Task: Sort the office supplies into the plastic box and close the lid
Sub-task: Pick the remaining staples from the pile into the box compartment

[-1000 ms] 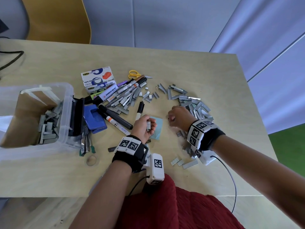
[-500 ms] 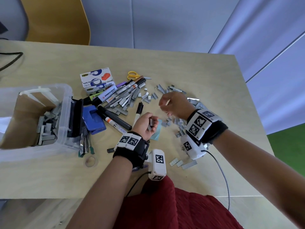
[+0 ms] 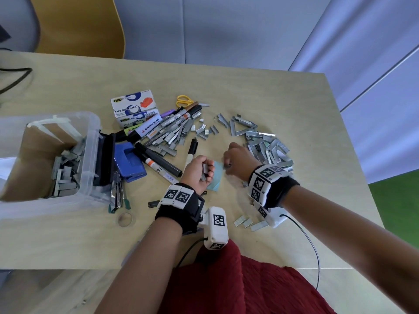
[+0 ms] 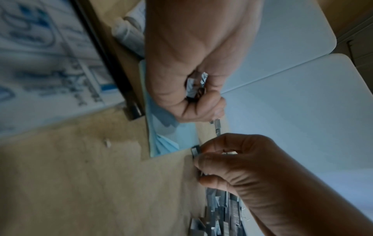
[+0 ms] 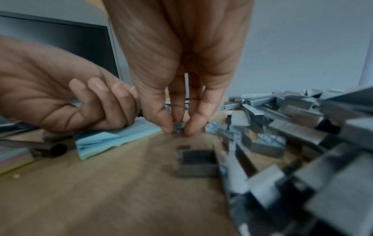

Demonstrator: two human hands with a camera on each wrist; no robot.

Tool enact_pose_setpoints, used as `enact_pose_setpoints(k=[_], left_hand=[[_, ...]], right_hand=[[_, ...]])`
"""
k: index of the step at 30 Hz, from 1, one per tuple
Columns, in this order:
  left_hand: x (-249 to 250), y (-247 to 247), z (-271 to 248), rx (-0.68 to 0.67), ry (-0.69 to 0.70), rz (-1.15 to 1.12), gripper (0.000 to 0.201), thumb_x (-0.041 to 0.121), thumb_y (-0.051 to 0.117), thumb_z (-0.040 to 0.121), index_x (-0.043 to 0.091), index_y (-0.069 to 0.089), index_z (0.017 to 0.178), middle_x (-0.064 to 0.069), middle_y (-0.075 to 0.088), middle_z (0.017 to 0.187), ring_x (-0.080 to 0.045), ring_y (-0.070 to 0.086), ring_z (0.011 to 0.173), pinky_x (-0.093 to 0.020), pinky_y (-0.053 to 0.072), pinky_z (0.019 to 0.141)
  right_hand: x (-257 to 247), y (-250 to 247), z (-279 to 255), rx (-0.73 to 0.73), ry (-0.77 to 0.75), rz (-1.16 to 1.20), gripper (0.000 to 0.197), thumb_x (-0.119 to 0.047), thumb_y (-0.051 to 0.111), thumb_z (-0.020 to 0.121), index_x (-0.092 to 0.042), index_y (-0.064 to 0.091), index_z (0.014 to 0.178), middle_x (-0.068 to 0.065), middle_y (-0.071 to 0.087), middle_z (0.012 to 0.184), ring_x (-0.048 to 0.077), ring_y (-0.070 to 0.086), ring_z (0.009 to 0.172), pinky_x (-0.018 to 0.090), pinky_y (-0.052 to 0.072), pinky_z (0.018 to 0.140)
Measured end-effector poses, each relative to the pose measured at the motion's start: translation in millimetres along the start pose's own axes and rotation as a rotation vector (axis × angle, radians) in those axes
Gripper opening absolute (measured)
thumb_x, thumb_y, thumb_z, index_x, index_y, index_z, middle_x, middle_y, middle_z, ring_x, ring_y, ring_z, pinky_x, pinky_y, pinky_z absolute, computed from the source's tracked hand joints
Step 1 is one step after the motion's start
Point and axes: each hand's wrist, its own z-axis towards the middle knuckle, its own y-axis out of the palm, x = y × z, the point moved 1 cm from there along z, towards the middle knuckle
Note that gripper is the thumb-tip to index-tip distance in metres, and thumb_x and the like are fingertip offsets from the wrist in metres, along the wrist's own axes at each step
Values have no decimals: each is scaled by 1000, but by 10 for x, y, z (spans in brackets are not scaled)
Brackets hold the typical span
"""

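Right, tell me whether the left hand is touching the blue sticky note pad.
Touching. In the right wrist view the left hand, curled round staple strips, rests its knuckles on the blue sticky note pad, with no gap visible.

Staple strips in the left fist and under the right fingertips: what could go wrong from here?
1. The left hand grips several grey metal staple strips; with its fingers full, adding more may spill some.
2. The right hand pinches a short staple piece at the blue sticky-note pad; so small a piece may slip or crumble.
3. The clear plastic box sits far left; carried strips may drop onto the markers.
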Motion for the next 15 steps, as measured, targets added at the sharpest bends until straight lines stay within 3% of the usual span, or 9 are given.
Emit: enact_pose_setpoints(k=[5,9,12,15], left_hand=[[1,4,-2,2,11,-32,38,18,34,98,6,49,65,-1,51,39,-7,46,31,-10,33,34],[11,55,-15,2,31,-78,30,12,35,97,2,50,73,-13,56,69,-16,57,63,-20,54,50],[31,119,-35,-21,17,-82,21,13,37,96,4,50,82,-12,55,84,-18,55,76,-29,54,65],[37,152,-36,-25,6,-85,26,16,37,98,6,51,79,-9,56,76,-15,55,66,-25,51,60]], right_hand=[[76,-67,-37,67,52,113,19,-9,73,72,-2,68,89,3,45,94,20,48,87,25,40,78],[-44,-274,-173,165,17,237,18,-17,73,74,-9,69,90,-7,44,80,13,43,88,25,35,84],[-218,-397,-257,111,-60,263,15,-18,73,75,-12,68,88,-6,46,85,16,51,91,28,38,87],[-254,-463,-261,63,-75,310,16,-17,73,75,-11,69,89,0,51,95,16,57,90,29,45,85]])
